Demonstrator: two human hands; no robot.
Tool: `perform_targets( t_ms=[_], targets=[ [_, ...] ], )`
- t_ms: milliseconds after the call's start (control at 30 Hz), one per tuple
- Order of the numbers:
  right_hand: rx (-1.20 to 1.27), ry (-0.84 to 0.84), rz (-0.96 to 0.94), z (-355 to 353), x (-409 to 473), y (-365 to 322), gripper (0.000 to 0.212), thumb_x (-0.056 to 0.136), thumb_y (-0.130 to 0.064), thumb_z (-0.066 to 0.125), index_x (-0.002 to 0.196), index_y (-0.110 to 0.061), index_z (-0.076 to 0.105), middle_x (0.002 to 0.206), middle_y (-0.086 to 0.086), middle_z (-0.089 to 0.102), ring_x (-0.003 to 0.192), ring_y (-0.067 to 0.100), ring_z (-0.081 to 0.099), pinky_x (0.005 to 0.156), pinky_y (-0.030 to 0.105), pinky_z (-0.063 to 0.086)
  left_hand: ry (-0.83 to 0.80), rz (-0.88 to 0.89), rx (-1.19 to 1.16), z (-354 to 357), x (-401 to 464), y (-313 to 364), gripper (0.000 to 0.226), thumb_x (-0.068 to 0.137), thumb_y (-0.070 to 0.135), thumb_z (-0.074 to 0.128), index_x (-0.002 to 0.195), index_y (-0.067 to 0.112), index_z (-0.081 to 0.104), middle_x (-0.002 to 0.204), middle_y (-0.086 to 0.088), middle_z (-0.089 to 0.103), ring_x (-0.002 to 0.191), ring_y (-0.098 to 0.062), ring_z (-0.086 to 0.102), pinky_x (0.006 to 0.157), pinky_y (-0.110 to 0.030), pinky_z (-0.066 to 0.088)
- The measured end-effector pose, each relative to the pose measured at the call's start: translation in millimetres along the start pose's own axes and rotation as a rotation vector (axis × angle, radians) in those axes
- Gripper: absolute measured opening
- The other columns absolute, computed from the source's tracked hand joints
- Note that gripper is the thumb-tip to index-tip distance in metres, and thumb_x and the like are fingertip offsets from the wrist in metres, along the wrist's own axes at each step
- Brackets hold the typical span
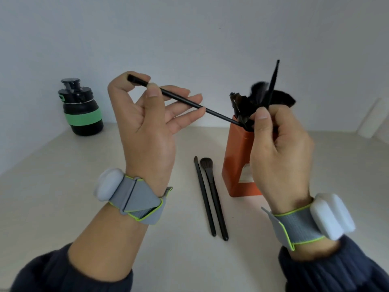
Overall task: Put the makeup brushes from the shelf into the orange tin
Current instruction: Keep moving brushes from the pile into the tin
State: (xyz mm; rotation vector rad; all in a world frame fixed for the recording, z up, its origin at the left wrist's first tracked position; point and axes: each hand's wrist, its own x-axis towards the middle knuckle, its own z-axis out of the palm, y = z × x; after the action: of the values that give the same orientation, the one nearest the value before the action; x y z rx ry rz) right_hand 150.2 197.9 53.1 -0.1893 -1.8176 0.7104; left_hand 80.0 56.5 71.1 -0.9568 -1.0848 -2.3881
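The orange tin (235, 157) stands upright on the pale shelf, with several black brushes (263, 95) sticking out of its top. My left hand (147, 123) pinches a thin black brush (185, 102) between thumb and fingers; the brush slants down to the right, its lower end at the tin's mouth. My right hand (280, 148) is raised in front of the tin and grips a slim black brush (273, 81) that points upward. Two more brushes, a thin one (203, 197) and a fluffy-headed one (214, 199), lie side by side on the shelf left of the tin.
A black bottle with a green band (83, 108) stands at the back left by the wall. A white object (370, 119) leans at the far right. The shelf surface (63, 175) runs back to a plain white wall.
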Motion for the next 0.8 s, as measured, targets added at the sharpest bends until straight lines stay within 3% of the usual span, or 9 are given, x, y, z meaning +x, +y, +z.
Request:
perform_targets(
  t_ms=[133,300,400,500,567,633,800],
  targets=[
    [0.026,0.039,-0.033,0,-1,1,0.018,0.101,-0.021,0.046,0.106,-0.018,0.064,0.078,-0.003,0.065,0.078,0.029,0.062,0.078,0.056,0.050,-0.040,0.024,0.083,9,-5,-6,0.007,0.106,0.008,0.031,0.110,0.013,0.033,0.084,-0.014,0.065,0.079,-0.034,0.075,0.064,-0.037,0.060],
    [0.070,0.027,-0.023,2,0,3,0.035,0.093,-0.006,0.045,0.124,-0.020,0.054,0.086,-0.018,0.060,0.086,0.014,0.062,0.086,0.049,0.050,-0.058,0.035,0.233,18,-9,-16,0.015,0.099,0.008,0.040,0.102,0.023,0.042,0.085,-0.011,0.067,0.076,-0.028,0.072,0.056,-0.035,0.059],
    [0.125,0.038,-0.031,1,1,6,0.031,0.094,-0.003,0.045,0.118,-0.019,0.056,0.088,-0.018,0.061,0.082,0.004,0.061,0.079,0.037,0.051,-0.070,0.023,0.324,22,-11,-24,0.012,0.096,0.014,0.046,0.098,0.025,0.049,0.088,-0.004,0.065,0.074,-0.021,0.066,0.050,-0.032,0.056],
    [0.103,0.037,-0.042,2,1,4,0.013,0.102,-0.017,0.046,0.101,-0.025,0.057,0.086,-0.014,0.061,0.079,0.009,0.058,0.076,0.046,0.050,-0.085,0.001,0.414,26,-14,-30,0.012,0.095,0.019,0.049,0.093,0.031,0.054,0.080,0.017,0.059,0.070,-0.017,0.062,0.048,-0.040,0.056],
    [0.068,0.039,-0.052,2,1,3,0.018,0.104,-0.023,0.045,0.095,-0.016,0.059,0.083,-0.004,0.062,0.079,0.019,0.058,0.074,0.052,0.048,-0.115,0.004,0.486,29,-17,-33,0.014,0.096,0.021,0.052,0.091,0.033,0.055,0.079,0.020,0.059,0.070,-0.017,0.061,0.051,-0.049,0.056],
    [0.027,0.035,-0.078,0,0,4,0.023,0.104,-0.021,0.046,0.094,-0.009,0.064,0.085,0.002,0.063,0.082,0.027,0.058,0.074,0.053,0.047,-0.148,0.015,0.536,31,-21,-35,0.012,0.095,0.022,0.055,0.091,0.033,0.057,0.080,0.017,0.061,0.070,-0.015,0.060,0.053,-0.050,0.055],
    [-0.043,-0.032,-0.068,0,-3,1,0.025,0.097,-0.024,0.051,0.098,-0.013,0.074,0.093,0.006,0.063,0.090,0.029,0.060,0.082,0.055,0.048,-0.193,0.027,0.608,33,-23,-41,0.003,0.093,0.022,0.061,0.093,0.022,0.064,0.087,0.001,0.064,0.070,-0.009,0.057,0.057,-0.038,0.054]
  ],
)
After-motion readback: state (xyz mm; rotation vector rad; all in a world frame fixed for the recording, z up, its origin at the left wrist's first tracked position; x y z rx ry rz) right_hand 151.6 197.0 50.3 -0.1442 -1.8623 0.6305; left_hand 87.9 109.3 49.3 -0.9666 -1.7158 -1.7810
